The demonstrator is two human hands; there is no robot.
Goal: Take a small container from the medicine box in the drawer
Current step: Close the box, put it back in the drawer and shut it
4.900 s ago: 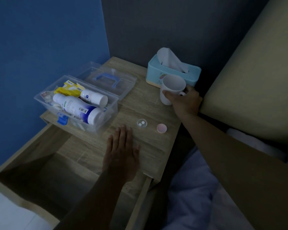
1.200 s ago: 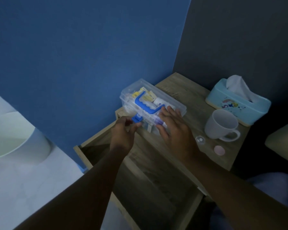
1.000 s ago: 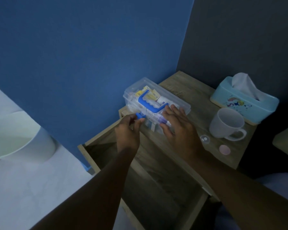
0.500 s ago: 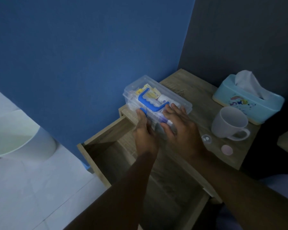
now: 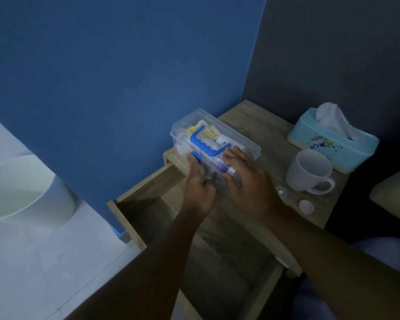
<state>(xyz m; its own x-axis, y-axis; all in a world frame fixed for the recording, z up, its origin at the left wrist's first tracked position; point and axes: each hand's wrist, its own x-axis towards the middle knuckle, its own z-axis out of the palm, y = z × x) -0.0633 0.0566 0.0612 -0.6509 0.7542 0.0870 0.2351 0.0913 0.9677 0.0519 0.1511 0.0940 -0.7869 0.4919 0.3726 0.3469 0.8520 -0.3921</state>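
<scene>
Moved since half a second back: left hand (image 5: 198, 181) off the blue latch end, now pressed flat against near front of clear plastic medicine box with blue handle (image 5: 214, 140), mid-frame. Right hand (image 5: 245, 174) same spot as before, fingers spread over right half of lid. Lid shut; nearly five seconds back it lay open and box sat lower left in view. Camera also swung since then, so blue wall fills upper left.

Grip state: neither hand clamped around anything; both open and flat, pushing on box between them. Left thumb position not clear, blur near latch.

Box on wooden bedside counter (image 5: 273, 132), at its left edge, above open wooden drawer (image 5: 217, 255) in lower centre. Drawer looks empty from here, dark.

Small clear round container holding white tablets (image 5: 281, 192) already out, on counter just right of right wrist, pink round cap (image 5: 306, 206) beside it, lower right. White mug (image 5: 308, 173) and pale blue tissue box (image 5: 333, 144) further right, untouched.

Judgement: container taken, box reclosed, latch likely just snapped. Likely next: lift box down into drawer. Risk: latch not fully seated, lid popping on lift.
</scene>
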